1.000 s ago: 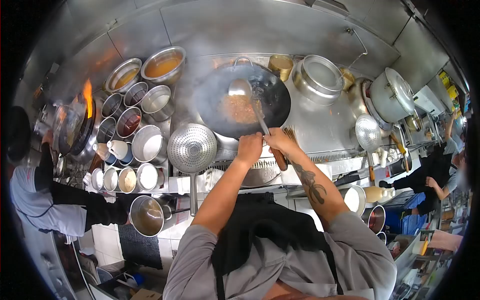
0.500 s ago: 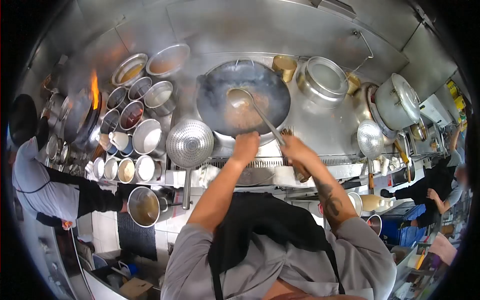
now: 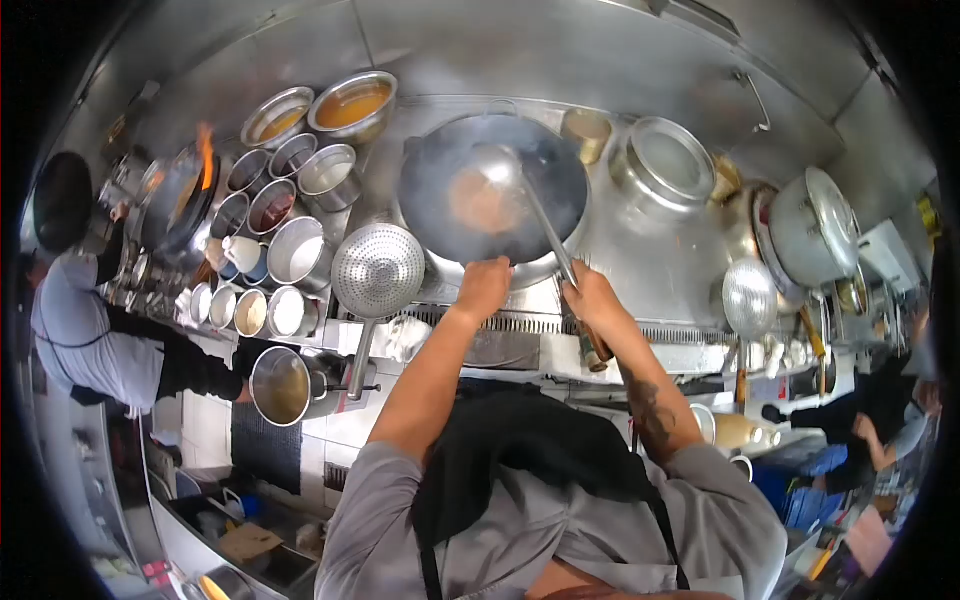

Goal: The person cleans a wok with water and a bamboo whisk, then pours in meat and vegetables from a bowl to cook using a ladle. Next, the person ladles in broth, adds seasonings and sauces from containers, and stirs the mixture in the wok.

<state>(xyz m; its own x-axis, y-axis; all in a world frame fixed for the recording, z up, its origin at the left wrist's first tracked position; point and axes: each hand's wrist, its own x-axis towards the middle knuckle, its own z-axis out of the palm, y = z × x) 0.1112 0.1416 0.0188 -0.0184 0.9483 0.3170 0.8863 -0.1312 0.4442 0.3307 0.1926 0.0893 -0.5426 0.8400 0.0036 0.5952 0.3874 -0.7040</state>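
Note:
My right hand is wrapped round the long handle of a metal ladle, whose wooden end sticks out below my fist. The ladle's bowl is over the dark wok, blurred by steam. In the wok lies a reddish-brown mass of food. My left hand is closed at the wok's near edge, gripping it there; its fingertips are partly hidden. Left of the wok, a perforated strainer lies with its handle toward me.
Metal bowls of orange liquid and several seasoning pots stand at left. A lidded pot, a second strainer and a stockpot are at right. Flame rises near a co-worker; another person stands far right.
The ladle's bowl has moved up and right, toward the far side of the wok. My right hand shifts with it. My left hand stays at the wok's near edge, and the camera view has tilted slightly.

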